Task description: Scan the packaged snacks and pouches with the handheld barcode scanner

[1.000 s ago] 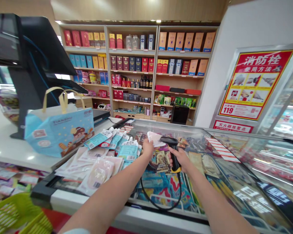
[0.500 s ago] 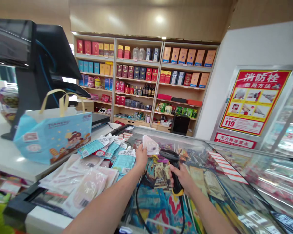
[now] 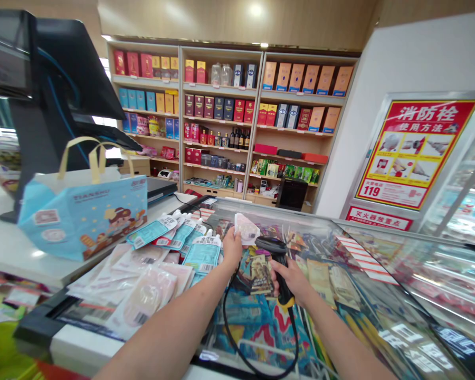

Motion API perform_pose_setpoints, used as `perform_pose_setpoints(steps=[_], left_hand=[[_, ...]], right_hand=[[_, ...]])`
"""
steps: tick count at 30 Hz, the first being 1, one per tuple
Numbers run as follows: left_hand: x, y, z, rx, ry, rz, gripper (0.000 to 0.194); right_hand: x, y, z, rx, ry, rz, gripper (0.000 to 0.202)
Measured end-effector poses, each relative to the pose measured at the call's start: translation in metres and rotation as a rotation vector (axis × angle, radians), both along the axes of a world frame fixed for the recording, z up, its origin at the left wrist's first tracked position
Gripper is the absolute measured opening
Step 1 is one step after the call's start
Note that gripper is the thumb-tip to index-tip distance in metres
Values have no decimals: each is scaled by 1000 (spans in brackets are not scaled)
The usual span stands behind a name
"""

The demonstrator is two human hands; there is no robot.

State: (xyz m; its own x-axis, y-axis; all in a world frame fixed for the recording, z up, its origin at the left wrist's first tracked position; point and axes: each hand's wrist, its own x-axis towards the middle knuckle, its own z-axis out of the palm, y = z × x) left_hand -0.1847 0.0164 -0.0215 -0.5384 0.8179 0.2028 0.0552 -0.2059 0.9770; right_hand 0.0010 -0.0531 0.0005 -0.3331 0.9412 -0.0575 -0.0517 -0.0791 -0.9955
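Observation:
My left hand (image 3: 232, 248) is closed on the edge of a small clear-and-white food packet (image 3: 247, 230), held up above the glass lid. In my right hand (image 3: 288, 277) is a black and yellow barcode scanner (image 3: 282, 264), gripped by its handle. The scanner's head is close to the packet's right side, apart from it. A black cable loops down from the handle. Left of my left forearm lie several similar flat packets (image 3: 144, 298), and behind them several blue-and-white spouted pouches (image 3: 201, 255).
A blue paper bag (image 3: 87, 216) with cream handles stands on the white counter (image 3: 0, 253) beside a black register screen (image 3: 75, 68). Below the glass lid (image 3: 320, 237) lie colourful ice-cream packs. Shelves (image 3: 217, 126) of boxes and bottles line the back wall.
The view has shifted slightly. Both hands keep their holds; the packet has turned a little and the scanner's head stays beside it.

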Motion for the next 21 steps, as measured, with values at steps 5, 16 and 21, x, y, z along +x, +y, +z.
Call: perform_pose_setpoints(steps=[5,16,21], left_hand=[[1,-1,1,-5,4,5,25],[5,1,3,-4,-11,4,21],[30,6,8,-53,-71,-71,25]], right_hand=[[-1,-4,8,-26,-28,-5,51],[5,8,0,-7,-7,18,41],[36,10,12,8,11,-83,38]])
